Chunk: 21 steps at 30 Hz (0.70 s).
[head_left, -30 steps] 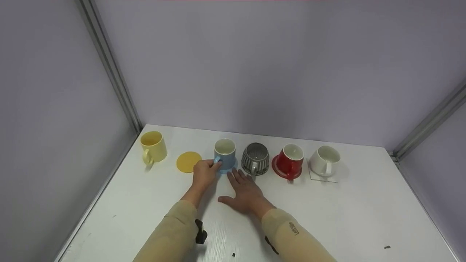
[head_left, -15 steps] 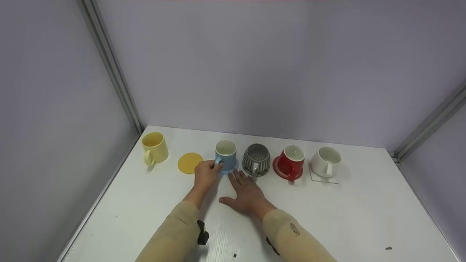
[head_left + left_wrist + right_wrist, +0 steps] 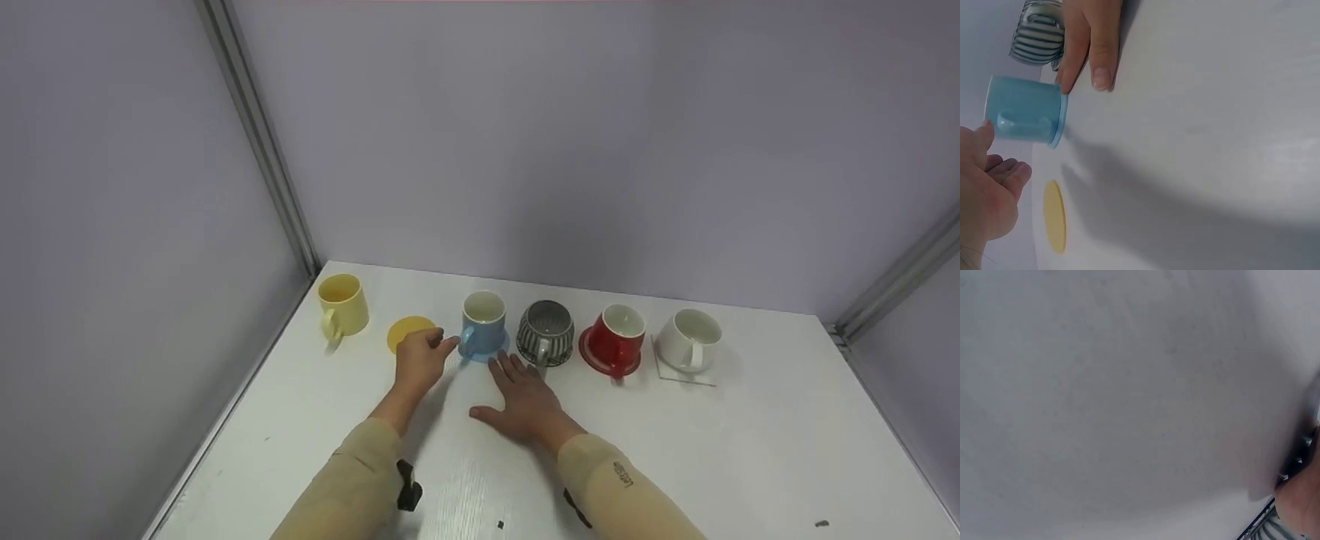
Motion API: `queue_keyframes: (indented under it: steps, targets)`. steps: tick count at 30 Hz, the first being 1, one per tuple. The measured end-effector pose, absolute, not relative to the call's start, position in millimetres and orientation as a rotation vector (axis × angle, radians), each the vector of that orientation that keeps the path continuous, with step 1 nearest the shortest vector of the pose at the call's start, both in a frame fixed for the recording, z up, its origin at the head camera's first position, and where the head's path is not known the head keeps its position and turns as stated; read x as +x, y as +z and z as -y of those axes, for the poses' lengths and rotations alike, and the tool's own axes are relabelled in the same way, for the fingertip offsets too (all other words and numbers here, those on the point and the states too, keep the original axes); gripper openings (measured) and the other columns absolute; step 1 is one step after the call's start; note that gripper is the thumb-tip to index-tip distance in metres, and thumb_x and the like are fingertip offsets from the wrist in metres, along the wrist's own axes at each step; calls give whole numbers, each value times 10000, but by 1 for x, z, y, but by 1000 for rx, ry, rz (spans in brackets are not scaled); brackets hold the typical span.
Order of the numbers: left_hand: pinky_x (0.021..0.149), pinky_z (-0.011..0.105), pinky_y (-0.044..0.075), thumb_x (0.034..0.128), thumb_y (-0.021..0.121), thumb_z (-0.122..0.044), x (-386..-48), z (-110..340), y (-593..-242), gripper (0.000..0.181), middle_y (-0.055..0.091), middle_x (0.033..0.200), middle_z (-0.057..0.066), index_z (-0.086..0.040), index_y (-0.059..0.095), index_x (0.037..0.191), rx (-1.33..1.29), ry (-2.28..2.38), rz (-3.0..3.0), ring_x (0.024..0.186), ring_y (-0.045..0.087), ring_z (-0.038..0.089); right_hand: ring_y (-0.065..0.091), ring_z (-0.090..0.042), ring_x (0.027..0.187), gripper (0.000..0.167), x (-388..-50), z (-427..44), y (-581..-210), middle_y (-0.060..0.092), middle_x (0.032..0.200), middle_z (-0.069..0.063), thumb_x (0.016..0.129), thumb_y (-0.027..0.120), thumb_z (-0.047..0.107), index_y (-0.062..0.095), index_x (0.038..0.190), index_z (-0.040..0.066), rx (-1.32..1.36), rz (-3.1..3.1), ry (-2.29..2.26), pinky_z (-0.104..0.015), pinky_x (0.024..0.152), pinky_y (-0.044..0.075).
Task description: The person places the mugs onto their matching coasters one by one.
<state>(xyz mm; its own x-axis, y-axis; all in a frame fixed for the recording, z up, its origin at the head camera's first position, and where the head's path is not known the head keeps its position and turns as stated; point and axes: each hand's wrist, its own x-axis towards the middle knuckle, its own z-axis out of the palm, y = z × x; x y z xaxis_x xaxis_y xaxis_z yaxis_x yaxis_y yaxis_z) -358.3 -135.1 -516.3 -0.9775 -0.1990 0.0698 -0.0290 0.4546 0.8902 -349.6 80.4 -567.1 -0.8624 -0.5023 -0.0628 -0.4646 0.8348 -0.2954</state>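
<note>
A light blue mug [image 3: 487,334] stands upright on a blue round coaster [image 3: 493,357]. My left hand [image 3: 420,363] is beside the mug's handle, thumb and forefinger apart from it, with the other fingers loosely bent. In the left wrist view nothing lies between those fingers, and the blue mug [image 3: 1024,107] shows its handle towards the hand. My right hand [image 3: 527,403] lies flat on the table, fingers spread, tips at the blue coaster's front edge. Just behind the left hand is a yellow round coaster [image 3: 409,330], partly covered by it.
On the white table [image 3: 720,450], a yellow mug [image 3: 348,309] stands at the far left, off any coaster. Rightward of the blue mug are a grey striped mug [image 3: 546,343], a red mug [image 3: 616,346] on a red coaster and a white mug [image 3: 681,349] on a square coaster.
My left hand has let go of the blue mug's handle and moved slightly left of it. The right hand stays by the coaster. The head view has shifted, so everything sits further right.
</note>
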Motion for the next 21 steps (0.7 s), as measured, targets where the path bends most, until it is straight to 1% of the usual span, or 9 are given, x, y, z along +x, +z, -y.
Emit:
queue_keyframes:
  steps: [5, 10, 15, 21]
  targets:
    - [945, 470, 571, 1018, 749, -238, -346, 156, -509, 346, 763, 1169, 179, 35, 747, 1229, 254, -1509, 2520, 1122, 714, 339, 165, -331, 1612, 984, -349, -83, -570, 169, 1757, -102, 988, 510, 749, 247, 1688, 109, -763, -2865, -430, -543, 1264, 175]
    - [957, 468, 568, 1018, 751, -261, -333, 181, -496, 404, 749, 1190, 219, 74, 726, 1242, 274, -1463, 2476, 1152, 710, 364, 144, -320, 1617, 979, -347, -80, -567, 157, 1761, -87, 991, 504, 750, 234, 1693, 123, -760, -2863, -429, -533, 1270, 156]
    - [959, 475, 563, 1019, 750, -253, -327, 203, -485, 379, 752, 1176, 217, 65, 737, 1225, 304, -1453, 2420, 1128, 710, 350, 126, -310, 1621, 984, -350, -80, -565, 133, 1766, -71, 988, 497, 758, 213, 1699, 139, -744, -2857, -423, -513, 1273, 154]
    - [930, 494, 560, 1022, 745, -253, -323, 230, -481, 335, 767, 1118, 204, 41, 760, 1182, 334, -1323, 2389, 1058, 721, 347, 113, -296, 1622, 1003, -355, -82, -564, 116, 1768, -61, 976, 495, 777, 201, 1702, 150, -725, -2846, -414, -505, 1274, 145]
